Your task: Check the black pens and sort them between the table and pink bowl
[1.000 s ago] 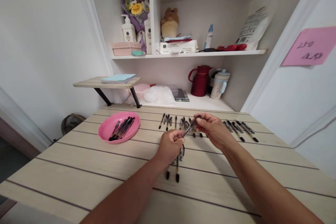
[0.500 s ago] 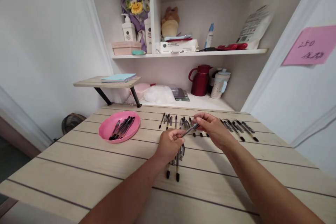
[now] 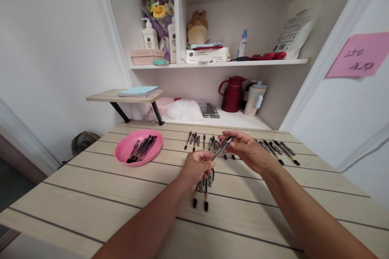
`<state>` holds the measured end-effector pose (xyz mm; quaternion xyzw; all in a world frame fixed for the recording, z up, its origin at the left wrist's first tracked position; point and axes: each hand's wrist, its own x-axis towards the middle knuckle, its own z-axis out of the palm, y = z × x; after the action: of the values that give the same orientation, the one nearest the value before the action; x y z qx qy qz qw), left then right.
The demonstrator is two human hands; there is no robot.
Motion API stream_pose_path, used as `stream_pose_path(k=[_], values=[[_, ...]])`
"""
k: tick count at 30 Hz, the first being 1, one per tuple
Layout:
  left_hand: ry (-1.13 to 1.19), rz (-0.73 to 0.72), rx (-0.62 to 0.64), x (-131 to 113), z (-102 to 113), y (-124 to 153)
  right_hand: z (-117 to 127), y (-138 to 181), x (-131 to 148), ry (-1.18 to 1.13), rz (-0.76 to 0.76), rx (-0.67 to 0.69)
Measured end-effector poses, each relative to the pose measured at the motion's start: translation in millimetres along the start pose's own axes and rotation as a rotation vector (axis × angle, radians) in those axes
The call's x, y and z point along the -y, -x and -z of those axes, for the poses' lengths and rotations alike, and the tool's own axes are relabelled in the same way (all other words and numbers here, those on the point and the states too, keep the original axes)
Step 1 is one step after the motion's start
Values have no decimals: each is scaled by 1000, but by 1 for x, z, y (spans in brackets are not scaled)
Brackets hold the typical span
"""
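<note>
Over the middle of the wooden table point(image 3: 91, 198), my two hands hold one slim black and clear pen point(image 3: 221, 147) between them. My left hand point(image 3: 196, 168) is closed round its lower end. The fingers of my right hand point(image 3: 246, 149) pinch its upper end, which points up and to the right. Under my left hand lie a few black pens point(image 3: 205, 198). A row of pens and caps point(image 3: 200, 141) lies beyond my hands, and more pens point(image 3: 281, 149) lie to the right. A pink dish point(image 3: 124, 154) at the left holds several black pens point(image 3: 142, 147).
A small raised wooden shelf point(image 3: 100, 98) with a blue notebook stands at the back left. Behind the table a white counter carries a red jug point(image 3: 232, 94) and a speckled cup point(image 3: 254, 98). A wall shelf above holds bottles and a box. A pink note point(image 3: 358, 54) hangs at the right.
My right hand dipped toward my left hand and then drew back a little, tilting the pen's upper end up. My left hand stayed almost in place.
</note>
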<state>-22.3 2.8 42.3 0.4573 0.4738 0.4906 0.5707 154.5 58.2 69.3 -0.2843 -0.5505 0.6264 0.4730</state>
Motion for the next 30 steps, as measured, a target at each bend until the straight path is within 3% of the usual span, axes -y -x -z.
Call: stream_pose_path(k=[3, 7, 9, 15, 18, 21, 26, 30], values=[[88, 65, 79, 0, 0, 1, 3, -1, -3, 39, -18, -18], [11, 14, -25, -1, 0, 1, 3, -6, -10, 157, -39, -159], [-4, 1, -38, -2, 0, 0, 0, -5, -10, 133, -32, -145], [200, 169, 180, -4, 6, 0, 0, 1, -2, -62, -12, 63], [288, 255, 308, -7, 9, 1, 2, 1, -5, -85, 4, 57], [293, 258, 348, -10, 9, 3, 3, -1, -9, -80, 0, 8], [46, 97, 164, -4, 1, 3, -1, -4, -17, -83, -29, -53], [-451, -155, -68, -3, 5, -3, -4, -6, -24, -15, -51, -127]])
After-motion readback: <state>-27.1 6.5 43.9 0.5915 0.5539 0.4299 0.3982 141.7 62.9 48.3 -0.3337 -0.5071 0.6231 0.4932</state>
